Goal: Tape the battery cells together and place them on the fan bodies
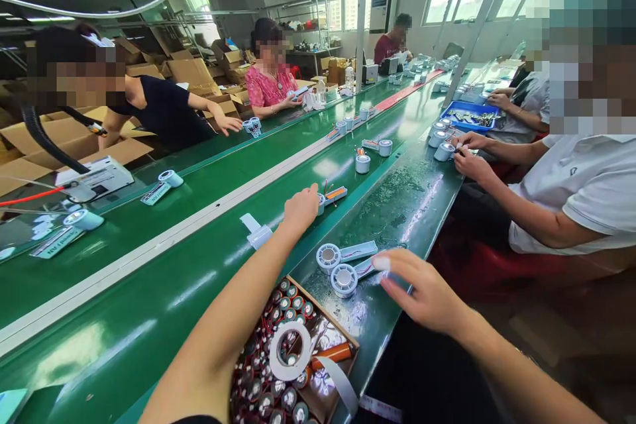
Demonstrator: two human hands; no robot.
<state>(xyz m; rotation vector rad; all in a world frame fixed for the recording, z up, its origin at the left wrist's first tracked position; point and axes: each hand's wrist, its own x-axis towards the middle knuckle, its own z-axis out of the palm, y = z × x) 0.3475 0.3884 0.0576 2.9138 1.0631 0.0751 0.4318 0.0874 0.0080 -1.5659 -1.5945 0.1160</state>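
My left hand (301, 207) reaches across to the green belt, its fingers closed round a small handheld fan body (321, 204) that it partly hides. An open handle with an orange cell and thin wires (336, 195) sticks out beyond it. My right hand (422, 286) hovers at the bench edge, fingers apart, a white cover on one fingertip. Close to that fingertip lie two light-blue fan bodies, one (328, 257) behind the other (344, 279), handles pointing right. Below them a cardboard box (330, 315) holds many small wired cylinders (291, 313), an orange cylinder (332, 356) and a white tape roll (289, 351).
A pale plastic part (256, 232) lies on the belt (199, 298), left of my left arm. More fan bodies (362, 161) stand farther along. At right, a co-worker's hands (470, 149) handle fan parts near a blue tray (470, 116). Other people sit across the belt.
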